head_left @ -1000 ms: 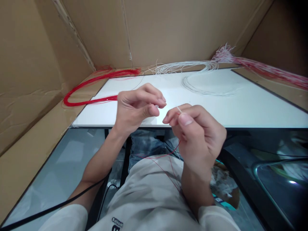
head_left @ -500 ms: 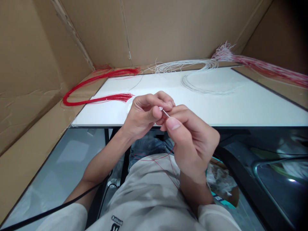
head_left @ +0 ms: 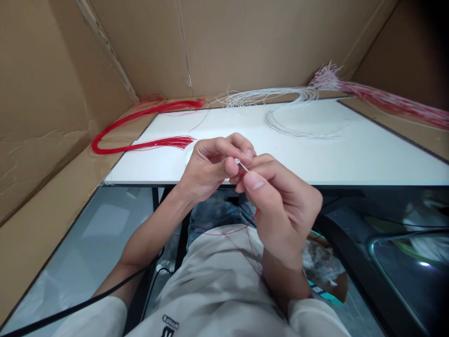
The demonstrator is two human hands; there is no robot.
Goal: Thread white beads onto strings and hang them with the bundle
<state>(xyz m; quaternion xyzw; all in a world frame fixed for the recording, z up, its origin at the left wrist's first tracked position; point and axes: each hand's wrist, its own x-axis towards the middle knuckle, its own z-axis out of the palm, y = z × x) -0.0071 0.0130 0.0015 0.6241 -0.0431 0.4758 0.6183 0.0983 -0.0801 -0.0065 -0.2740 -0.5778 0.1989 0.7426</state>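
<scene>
Both hands meet above the front edge of the white board. My right hand (head_left: pixel 280 201) is closed, thumb against forefinger, on a short white cord (head_left: pixel 243 166). At the cord's far end sits a small whitish knot (head_left: pixel 237 161), beside the thumb tip of my left hand (head_left: pixel 213 164). The left fingers are curled around the cord's end in a pinch. A thin red thread (head_left: pixel 250 223) hangs from below the right hand and loops over the shirt. How thread and cord join is hidden behind the fingers.
On the white board (head_left: pixel 351 159) lie a bundle of red threads (head_left: pixel 115 149) at left and white cords (head_left: pixel 270 93) at the back. A red-and-white bundle (head_left: pixel 386 96) rests at right. Cardboard walls (head_left: pixel 252 47) stand behind. A box with clear plastic (head_left: pixel 324 264) is below right.
The right hand has shifted very slightly to the right, and the knot has moved a little right and down. The left hand is almost still.
</scene>
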